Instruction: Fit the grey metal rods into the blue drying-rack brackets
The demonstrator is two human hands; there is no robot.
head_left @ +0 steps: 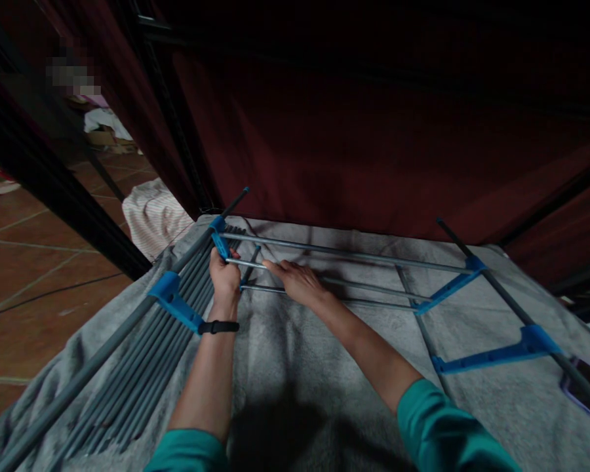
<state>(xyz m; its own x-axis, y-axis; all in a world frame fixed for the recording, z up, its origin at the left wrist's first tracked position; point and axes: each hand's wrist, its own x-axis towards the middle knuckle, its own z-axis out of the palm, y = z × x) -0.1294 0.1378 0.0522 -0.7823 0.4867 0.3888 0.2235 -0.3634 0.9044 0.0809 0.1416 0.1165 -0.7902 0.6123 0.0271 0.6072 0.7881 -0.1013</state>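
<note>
Far left I see a terracotta tile floor [39, 262] and a striped cloth bundle [152, 219]. A grey blanket [295, 367] covers the surface, with loose grey rods [142, 367] near left. My left hand [225, 274] is closed round the blue connector [220, 244]; my right hand [299, 280], fingers loosely extended, rests on a metal rod [354, 283] at centre. Dark red fabric [373, 151] hangs behind.
</note>
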